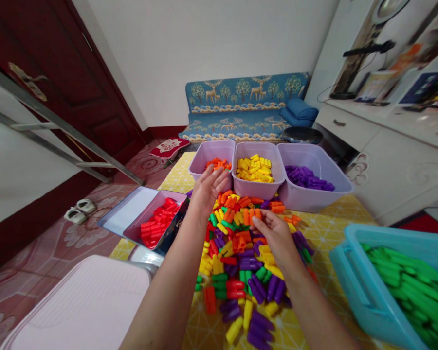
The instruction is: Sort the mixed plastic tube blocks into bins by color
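Note:
My left hand (207, 189) is raised at the front of the left lilac bin (195, 167), its fingers stretched out and nothing visible in them. Orange plastic pieces (219, 164) lie inside that bin. Over the mixed heap, my right hand (275, 231) pinches an orange plastic piece (251, 216) made of joined tubes. The heap on the table holds orange, yellow, purple, green and red tube pieces, such as a purple piece (258, 330) near the front. Some of it is hidden behind my hands.
Beside the left bin stand a lilac bin (257, 189) of yellow pieces and another (314, 199) of purple ones. A box (131, 233) of red pieces sits left, a turquoise bin (365, 296) of green ones right. A pink lid (83, 301) is at front left.

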The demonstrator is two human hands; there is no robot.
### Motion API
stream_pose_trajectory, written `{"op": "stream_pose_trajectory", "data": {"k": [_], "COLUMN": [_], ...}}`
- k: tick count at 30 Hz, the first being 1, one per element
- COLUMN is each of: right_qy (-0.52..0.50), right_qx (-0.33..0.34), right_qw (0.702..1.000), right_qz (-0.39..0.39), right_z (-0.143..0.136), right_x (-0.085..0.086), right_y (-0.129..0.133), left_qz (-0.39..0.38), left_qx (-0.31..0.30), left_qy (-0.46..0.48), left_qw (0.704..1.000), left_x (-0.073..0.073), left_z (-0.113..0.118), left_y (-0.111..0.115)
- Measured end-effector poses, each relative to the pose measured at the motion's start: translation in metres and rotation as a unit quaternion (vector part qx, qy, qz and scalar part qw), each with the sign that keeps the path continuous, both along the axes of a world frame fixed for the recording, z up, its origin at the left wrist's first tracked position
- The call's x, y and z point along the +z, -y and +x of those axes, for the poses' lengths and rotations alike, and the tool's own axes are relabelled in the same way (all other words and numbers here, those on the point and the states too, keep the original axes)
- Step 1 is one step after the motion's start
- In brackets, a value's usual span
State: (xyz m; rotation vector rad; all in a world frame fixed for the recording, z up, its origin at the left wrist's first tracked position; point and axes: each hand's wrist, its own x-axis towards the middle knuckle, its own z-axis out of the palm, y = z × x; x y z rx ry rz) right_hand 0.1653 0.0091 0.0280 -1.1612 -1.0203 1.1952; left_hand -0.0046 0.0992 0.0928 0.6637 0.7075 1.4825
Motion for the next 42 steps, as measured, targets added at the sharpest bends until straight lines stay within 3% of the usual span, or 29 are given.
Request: {"op": "stream_pose_trajectory", "data": {"k": [3, 5, 6, 8, 10, 12, 14, 16, 18, 21, 24, 28, 34, 42], "right_qy": [0.018, 0.042, 0.057, 0.092, 0.134, 0.168, 0.180, 0.184, 0.193, 0.194, 0.169, 0.109, 0.017, 0.018], "right_qx": [-0.007, -0.008, -0.008, -0.014, -0.023, -0.026, -0.019, -0.008, 0.001, 0.002, -0.008, -0.013, -0.008, -0.022], "right_qw": [1.000, 0.999, 0.998, 0.995, 0.990, 0.985, 0.982, 0.982, 0.980, 0.980, 0.985, 0.993, 0.998, 0.999], "right_qz": [0.004, 0.012, 0.015, 0.023, 0.032, 0.041, 0.046, 0.047, 0.046, 0.047, 0.045, 0.049, 0.056, 0.020], "right_z": [0.001, 0.002, 0.003, 0.005, 0.007, 0.008, 0.009, 0.007, 0.005, 0.003, 0.001, -0.002, -0.010, -0.007], "right_x": [-0.005, -0.007, -0.009, -0.012, -0.015, -0.019, -0.023, -0.027, -0.029, -0.030, -0.027, -0.019, -0.005, -0.006], "right_y": [-0.001, -0.002, -0.003, -0.004, -0.005, -0.005, -0.005, -0.005, -0.005, -0.005, -0.005, -0.003, 0.002, 0.001], "left_qz": [0.019, 0.042, 0.066, 0.126, 0.162, 0.163, 0.154, 0.161, 0.178, 0.187, 0.142, 0.031, -0.001, 0.005], "left_qx": [-0.026, 0.002, 0.038, 0.091, 0.107, 0.102, 0.097, 0.092, 0.082, 0.066, 0.069, 0.066, 0.028, -0.043], "left_qy": [-0.150, -0.286, -0.365, -0.521, -0.625, -0.679, -0.702, -0.696, -0.660, -0.558, -0.428, -0.287, -0.189, -0.225], "left_qw": [0.988, 0.957, 0.928, 0.840, 0.756, 0.708, 0.689, 0.694, 0.725, 0.806, 0.890, 0.955, 0.982, 0.973], "left_x": [-0.023, -0.043, -0.052, -0.066, -0.075, -0.080, -0.083, -0.085, -0.085, -0.081, -0.076, -0.079, -0.080, -0.072], "left_z": [-0.001, -0.001, -0.001, -0.001, 0.000, 0.000, 0.001, 0.000, 0.001, 0.002, 0.005, 0.009, 0.014, 0.007], "left_y": [0.025, 0.040, 0.046, 0.055, 0.059, 0.061, 0.062, 0.063, 0.066, 0.072, 0.077, 0.076, 0.077, 0.077]}}
